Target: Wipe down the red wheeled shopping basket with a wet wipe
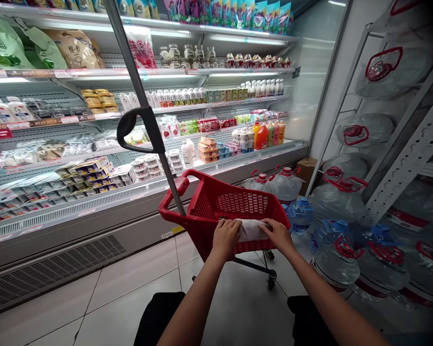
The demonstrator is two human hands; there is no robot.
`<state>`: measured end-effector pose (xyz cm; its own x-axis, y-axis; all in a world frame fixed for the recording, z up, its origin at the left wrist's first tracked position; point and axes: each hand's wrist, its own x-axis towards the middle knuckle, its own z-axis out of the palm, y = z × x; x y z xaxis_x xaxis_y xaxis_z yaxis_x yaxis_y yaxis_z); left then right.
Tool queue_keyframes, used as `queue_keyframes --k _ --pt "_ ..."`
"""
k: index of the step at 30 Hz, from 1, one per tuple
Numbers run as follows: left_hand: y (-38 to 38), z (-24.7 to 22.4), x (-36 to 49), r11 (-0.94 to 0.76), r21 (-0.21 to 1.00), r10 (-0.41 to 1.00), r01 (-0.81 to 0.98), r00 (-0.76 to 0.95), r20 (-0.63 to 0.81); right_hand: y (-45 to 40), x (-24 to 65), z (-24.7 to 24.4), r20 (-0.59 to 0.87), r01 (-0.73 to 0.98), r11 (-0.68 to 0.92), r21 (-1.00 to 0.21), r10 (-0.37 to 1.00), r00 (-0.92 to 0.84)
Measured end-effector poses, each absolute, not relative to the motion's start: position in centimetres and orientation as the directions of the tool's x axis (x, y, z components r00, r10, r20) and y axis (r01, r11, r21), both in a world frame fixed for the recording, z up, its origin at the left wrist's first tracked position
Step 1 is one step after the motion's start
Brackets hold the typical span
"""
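Note:
A small red shopping cart (199, 230) stands in front of me, with a grey metal pole (133, 67) rising from its handle end. A black loop grip (153, 129) is fixed partway up the pole. On the cart's near side rim lies a folded white cloth (251, 230). My left hand (226, 236) is closed on the cloth's left end, and my right hand (277, 234) pinches its right end. The cloth covers part of the rim beneath it. Some fingertips are hidden behind the cloth and rim.
A lit refrigerated display (94, 211) with dairy products and drinks runs along the left and back. Large water bottles (337, 259) crowd the floor at right, beside a white metal rack (411, 149). A cardboard box (308, 170) sits behind them. Pale tiles (137, 283) cover the floor.

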<state>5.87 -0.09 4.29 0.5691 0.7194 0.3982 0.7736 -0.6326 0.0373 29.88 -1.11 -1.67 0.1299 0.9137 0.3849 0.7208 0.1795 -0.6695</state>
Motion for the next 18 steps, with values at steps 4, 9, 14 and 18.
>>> queue_keyframes --k 4,9,14,18 --pt "0.4 4.3 7.4 -0.557 0.080 0.769 0.826 0.477 0.426 -1.2 30.1 -1.9 0.386 0.670 0.205 -0.713 0.913 0.132" --pt "0.8 4.2 7.8 -0.521 0.140 0.790 0.842 0.414 0.453 -1.3 31.1 -2.1 0.410 0.642 0.224 -0.733 0.899 0.155" --pt "0.7 4.3 7.0 -0.539 0.171 0.780 0.825 0.412 0.471 -2.2 32.1 -2.4 0.413 0.664 0.202 -0.720 0.894 0.176" --pt "0.0 4.6 6.2 -0.554 0.217 0.768 0.804 0.393 0.506 -3.0 32.3 -1.8 0.423 0.673 0.193 -0.714 0.885 0.195"
